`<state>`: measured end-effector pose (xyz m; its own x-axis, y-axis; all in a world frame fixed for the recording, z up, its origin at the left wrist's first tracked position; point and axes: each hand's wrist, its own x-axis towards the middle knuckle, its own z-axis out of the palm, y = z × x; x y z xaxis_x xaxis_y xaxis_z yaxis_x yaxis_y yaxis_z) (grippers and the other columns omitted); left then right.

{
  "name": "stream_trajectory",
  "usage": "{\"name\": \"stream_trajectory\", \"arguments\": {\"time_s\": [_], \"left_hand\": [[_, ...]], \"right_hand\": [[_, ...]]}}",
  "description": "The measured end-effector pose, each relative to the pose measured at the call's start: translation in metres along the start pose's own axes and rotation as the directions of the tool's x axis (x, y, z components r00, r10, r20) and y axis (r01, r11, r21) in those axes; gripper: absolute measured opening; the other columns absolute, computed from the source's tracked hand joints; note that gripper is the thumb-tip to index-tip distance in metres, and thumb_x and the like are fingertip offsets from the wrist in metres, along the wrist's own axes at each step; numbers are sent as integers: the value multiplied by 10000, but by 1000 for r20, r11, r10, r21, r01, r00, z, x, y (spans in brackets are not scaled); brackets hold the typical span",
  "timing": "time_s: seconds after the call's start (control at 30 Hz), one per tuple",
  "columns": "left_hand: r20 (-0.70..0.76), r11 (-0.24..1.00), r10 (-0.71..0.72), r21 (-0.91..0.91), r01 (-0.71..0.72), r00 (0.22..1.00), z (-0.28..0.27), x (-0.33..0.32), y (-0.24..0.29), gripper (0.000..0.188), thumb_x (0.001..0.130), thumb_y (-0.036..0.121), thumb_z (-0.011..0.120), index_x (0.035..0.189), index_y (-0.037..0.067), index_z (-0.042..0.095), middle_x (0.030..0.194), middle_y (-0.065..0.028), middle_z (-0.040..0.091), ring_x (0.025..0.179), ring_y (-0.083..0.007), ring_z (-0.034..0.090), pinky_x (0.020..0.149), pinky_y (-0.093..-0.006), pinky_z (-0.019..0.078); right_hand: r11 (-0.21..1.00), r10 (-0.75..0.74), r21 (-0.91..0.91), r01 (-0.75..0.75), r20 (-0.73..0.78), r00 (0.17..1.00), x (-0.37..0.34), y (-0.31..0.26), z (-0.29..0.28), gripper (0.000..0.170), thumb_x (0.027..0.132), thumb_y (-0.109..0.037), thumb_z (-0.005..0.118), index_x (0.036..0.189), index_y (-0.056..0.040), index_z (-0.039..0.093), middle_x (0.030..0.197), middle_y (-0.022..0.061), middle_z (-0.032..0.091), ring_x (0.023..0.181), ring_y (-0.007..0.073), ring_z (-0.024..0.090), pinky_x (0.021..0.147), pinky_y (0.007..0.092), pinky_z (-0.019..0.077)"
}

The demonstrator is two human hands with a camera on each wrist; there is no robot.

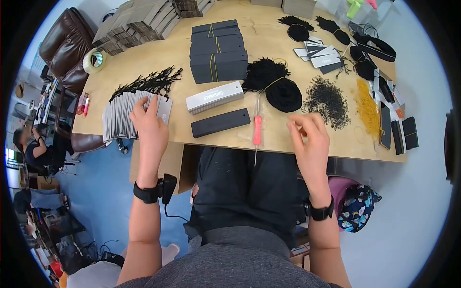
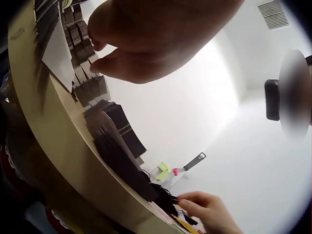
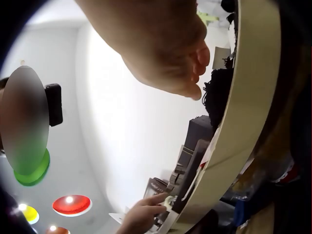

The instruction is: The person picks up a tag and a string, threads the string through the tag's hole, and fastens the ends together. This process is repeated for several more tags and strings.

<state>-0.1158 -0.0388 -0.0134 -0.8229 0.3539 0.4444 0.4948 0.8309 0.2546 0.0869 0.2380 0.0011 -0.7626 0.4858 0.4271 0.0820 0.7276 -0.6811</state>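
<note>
At the far left, a roll of tape lies on the table, and then comes a row of pale tags standing on edge near the front, their black cords trailing behind. The left hand is over these tags with loosely bent fingers, apparently grasping nothing; whether the fingertips touch the tags is hard to make out, and the hand covers part of the row. Any print on these tags cannot be read. To the right lies a white tag stack lettered "ORIGINALS", with a smaller line too fine to read; a dark tag stack sits in front and banded dark stacks behind, no lettering legible on either. Next come a red-handled tool, its thin shaft jutting past the table edge, and a black cord bundle. The right hand hovers near the table's front edge, fingers relaxed and slightly bent, with nothing visibly held, just in front of a pile of small black loops. Behind, loose tags overlap; one shows white lettering, blurred. Yellow bands lie farther right.
</note>
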Motion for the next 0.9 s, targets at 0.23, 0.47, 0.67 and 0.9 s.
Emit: {"name": "stream_trajectory", "arguments": {"time_s": [0.23, 0.47, 0.67, 0.9], "left_hand": [[64, 707, 178, -702, -82, 982, -39, -21, 67, 340, 901, -47, 583, 1228, 21, 647, 1107, -109, 652, 981, -189, 619, 864, -309, 484], [743, 170, 410, -632, 756, 528, -24, -41, 132, 339, 1051, 168, 483, 1300, -36, 590, 1106, -137, 700, 966, -163, 688, 820, -271, 543], [815, -21, 430, -419, 908, 387, -1, -41, 142, 409, 1054, 270, 491, 1281, -56, 590, 1080, -130, 700, 984, -180, 680, 853, -294, 539], [849, -65, 373, -377, 924, 373, 1, -39, 141, 359, 1038, 247, 532, 1225, -44, 626, 920, -62, 686, 801, -129, 627, 743, -275, 512]], "right_hand": [[922, -294, -290, 255, -100, 950, 25, 4, 17, 132, 779, -25, 741, 891, -52, 676, 825, 72, 543, 787, 260, 582, 666, 367, 476], [919, -328, -253, 303, -59, 943, -12, -26, 10, 138, 749, -35, 759, 861, -38, 680, 781, 64, 531, 714, 249, 563, 602, 361, 457], [883, -444, -166, 438, 6, 896, -46, -44, 4, 205, 729, -28, 748, 930, -30, 707, 800, 49, 545, 700, 223, 561, 566, 338, 431], [822, -553, -1, 570, 241, 798, -74, -63, 2, 183, 731, -40, 723, 906, -2, 691, 796, 43, 519, 690, 189, 536, 569, 298, 402]]}}
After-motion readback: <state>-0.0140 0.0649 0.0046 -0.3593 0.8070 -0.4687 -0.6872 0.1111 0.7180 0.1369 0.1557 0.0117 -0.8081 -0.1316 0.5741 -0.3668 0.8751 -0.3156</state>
